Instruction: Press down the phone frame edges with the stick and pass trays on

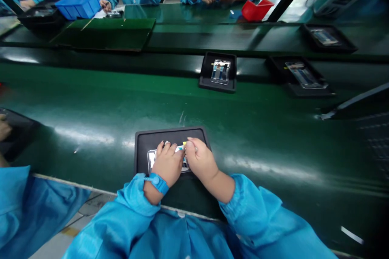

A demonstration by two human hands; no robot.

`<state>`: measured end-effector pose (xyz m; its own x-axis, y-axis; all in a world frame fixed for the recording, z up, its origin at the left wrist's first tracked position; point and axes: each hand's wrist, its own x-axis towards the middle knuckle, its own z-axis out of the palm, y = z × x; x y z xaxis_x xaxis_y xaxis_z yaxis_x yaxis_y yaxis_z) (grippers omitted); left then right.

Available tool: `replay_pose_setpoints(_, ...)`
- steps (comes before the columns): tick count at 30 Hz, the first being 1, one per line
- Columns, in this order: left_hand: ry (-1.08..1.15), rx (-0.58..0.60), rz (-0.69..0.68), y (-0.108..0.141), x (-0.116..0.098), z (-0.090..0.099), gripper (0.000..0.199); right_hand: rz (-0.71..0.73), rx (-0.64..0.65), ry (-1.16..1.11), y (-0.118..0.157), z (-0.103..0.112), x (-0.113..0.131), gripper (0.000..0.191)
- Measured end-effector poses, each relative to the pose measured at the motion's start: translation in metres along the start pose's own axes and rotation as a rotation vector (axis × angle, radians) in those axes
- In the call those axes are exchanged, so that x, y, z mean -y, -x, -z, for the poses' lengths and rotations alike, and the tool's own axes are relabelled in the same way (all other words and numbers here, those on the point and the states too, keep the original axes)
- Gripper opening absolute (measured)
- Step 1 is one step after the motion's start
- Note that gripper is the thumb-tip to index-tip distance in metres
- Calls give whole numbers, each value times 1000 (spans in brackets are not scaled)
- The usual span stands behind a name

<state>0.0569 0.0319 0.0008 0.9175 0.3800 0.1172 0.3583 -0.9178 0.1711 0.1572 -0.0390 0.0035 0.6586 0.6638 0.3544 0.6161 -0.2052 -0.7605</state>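
Just in front of me, an opened phone (151,158) lies in a black tray (142,137), its inner parts partly covered by my hands. My left hand (168,163) rests over the phone's middle with its fingers spread, and a blue band circles that wrist. At the phone's right end, my right hand (200,158) is closed in a pinch. A small yellow tab (184,143) shows beside its fingertips. Whatever the pinch holds is hidden.
Farther back are black trays (217,85) with opened phones. A green board (106,34), blue bin (79,4) and red bin (257,10) stand across the bench (100,101). Co-workers in blue sit opposite; another is at my left. A metal bar (358,99) juts in at right.
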Motion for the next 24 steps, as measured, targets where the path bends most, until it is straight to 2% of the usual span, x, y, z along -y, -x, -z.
replay_pose_setpoints(3,21,10,-11,0,1,-1,23,139,108,62,-5,-5,4,25)
replay_pose_setpoints(6,32,-7,-7,-1,2,-3,24,142,132,43,-7,-8,5,27)
replay_pose_setpoints(8,47,-6,12,-1,2,-3,23,34,95,-3,-8,-7,3,28)
replay_pose_setpoints(12,109,-2,62,-1,4,-2,24,-468,-39,-247,-10,0,-1,34)
replay_pose_setpoints(14,140,8,104,-2,5,-1,24,-601,-115,-369,-10,2,-2,36)
replay_pose_setpoints(17,179,40,181,-5,5,2,21,-617,-183,-418,-8,2,0,37)
replay_pose_setpoints(24,211,149,312,-20,-1,8,14,-629,-159,-454,-10,-2,0,39)
